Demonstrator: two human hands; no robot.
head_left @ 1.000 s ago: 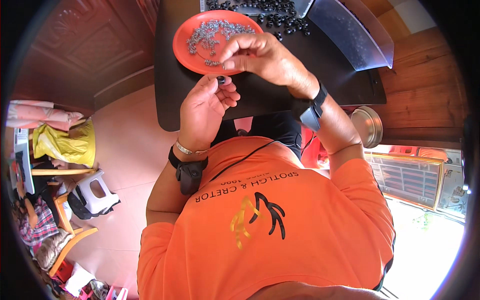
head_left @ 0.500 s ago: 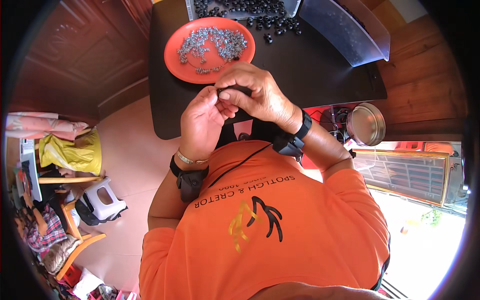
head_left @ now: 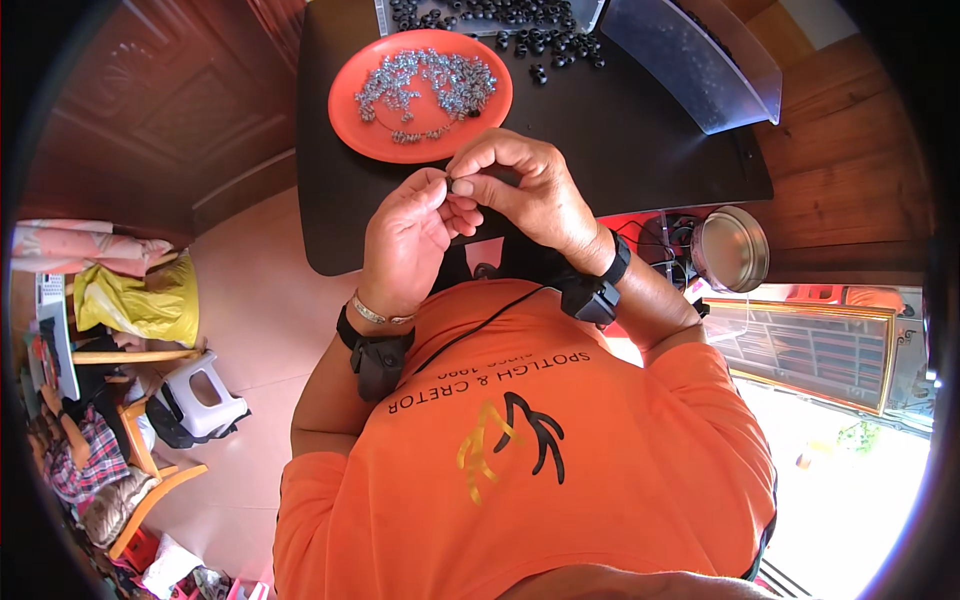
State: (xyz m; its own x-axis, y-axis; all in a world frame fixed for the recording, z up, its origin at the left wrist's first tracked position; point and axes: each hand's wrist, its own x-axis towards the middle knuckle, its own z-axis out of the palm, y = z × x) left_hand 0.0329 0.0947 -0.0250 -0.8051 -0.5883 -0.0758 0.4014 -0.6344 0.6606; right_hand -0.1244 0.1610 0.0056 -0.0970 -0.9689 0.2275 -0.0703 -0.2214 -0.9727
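Observation:
My left hand (head_left: 412, 232) and my right hand (head_left: 520, 188) meet fingertip to fingertip above the near edge of a black table (head_left: 620, 140). Between them they pinch a small dark part (head_left: 452, 183), too small to make out. Just beyond the hands lies an orange plate (head_left: 360, 135) holding several small silvery metal pieces (head_left: 430, 85). At the table's far edge sits a pile of small black ring-shaped parts (head_left: 520, 25).
A clear plastic tray (head_left: 700, 60) lies at the table's far right. A round metal tin (head_left: 730, 250) sits to the right below the table. A yellow bag (head_left: 150, 300), a white stool (head_left: 200, 385) and clutter stand on the floor at left.
My right hand came back from the orange plate toward my body and joined my left hand. Both hands now hold the small part together nearer the table edge.

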